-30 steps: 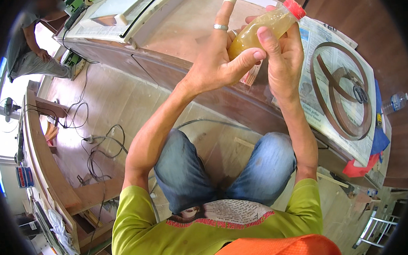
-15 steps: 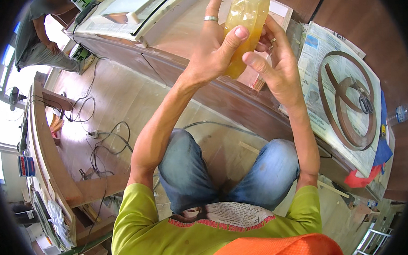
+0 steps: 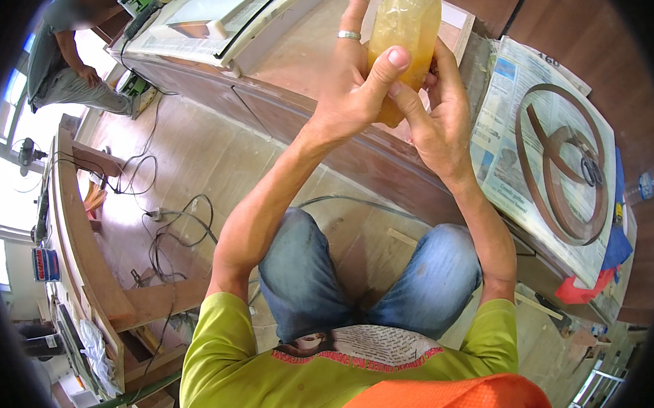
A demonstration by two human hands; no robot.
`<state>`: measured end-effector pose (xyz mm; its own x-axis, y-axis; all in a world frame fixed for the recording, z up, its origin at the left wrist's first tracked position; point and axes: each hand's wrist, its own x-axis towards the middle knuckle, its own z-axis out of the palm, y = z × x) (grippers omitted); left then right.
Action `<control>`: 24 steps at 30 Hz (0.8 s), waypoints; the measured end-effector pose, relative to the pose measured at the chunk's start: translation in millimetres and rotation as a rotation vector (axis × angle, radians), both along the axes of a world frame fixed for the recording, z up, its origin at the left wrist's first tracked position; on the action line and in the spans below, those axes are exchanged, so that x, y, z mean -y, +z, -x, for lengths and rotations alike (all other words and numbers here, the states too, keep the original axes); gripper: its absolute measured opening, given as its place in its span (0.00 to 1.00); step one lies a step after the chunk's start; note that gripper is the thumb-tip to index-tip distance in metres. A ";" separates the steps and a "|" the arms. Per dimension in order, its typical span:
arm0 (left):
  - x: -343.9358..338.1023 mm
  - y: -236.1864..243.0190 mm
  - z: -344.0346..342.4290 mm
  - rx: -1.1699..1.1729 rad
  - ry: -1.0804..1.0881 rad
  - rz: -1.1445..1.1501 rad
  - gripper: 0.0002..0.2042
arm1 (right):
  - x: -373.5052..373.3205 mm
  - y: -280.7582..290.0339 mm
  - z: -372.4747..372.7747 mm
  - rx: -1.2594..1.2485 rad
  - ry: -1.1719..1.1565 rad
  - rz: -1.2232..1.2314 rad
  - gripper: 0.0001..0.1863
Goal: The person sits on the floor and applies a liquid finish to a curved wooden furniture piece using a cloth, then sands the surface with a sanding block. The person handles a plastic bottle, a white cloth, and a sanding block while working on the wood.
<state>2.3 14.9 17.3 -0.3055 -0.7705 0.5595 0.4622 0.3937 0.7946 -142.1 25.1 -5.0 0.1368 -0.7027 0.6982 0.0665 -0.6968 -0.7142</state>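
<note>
A clear plastic bottle [image 3: 407, 36] with cloudy yellow liquid is raised in front of me at the top of the view, its upper end cut off by the picture's edge. My left hand [image 3: 348, 94] grips it from the left, thumb across the near side and ringed index finger pointing up; a pale wrap covers that fingertip. On the right, my right hand [image 3: 444, 126] closes around the bottle's lower part, its thumb pressed against the front near my left thumb. The other fingers are partly hidden behind the bottle.
A low wooden cabinet [image 3: 293, 107] runs beyond my hands. To the right, coiled brown edging strip [image 3: 523, 148] and scissors [image 3: 592, 170] lie on newspaper [image 3: 500, 153]. Black cables [image 3: 157, 248] trail over the floor at left, beside a curved wooden frame [image 3: 77, 237]. Another person [image 3: 80, 69] stands far left.
My right thumb has moved from beside the bottle onto its front, and the right hand has closed in. The bottle has shifted slightly right.
</note>
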 end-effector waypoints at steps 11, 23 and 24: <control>17.8 -17.3 0.1 0.032 0.156 0.092 0.43 | -0.7 3.4 -2.6 -0.024 -0.021 -0.025 0.30; 12.8 -1.3 -4.1 0.090 0.200 0.049 0.41 | -3.9 9.4 -5.4 -0.126 -0.094 0.024 0.31; 6.9 4.0 -1.1 0.086 0.214 -0.030 0.41 | -3.3 8.6 -4.7 -0.132 -0.098 0.018 0.31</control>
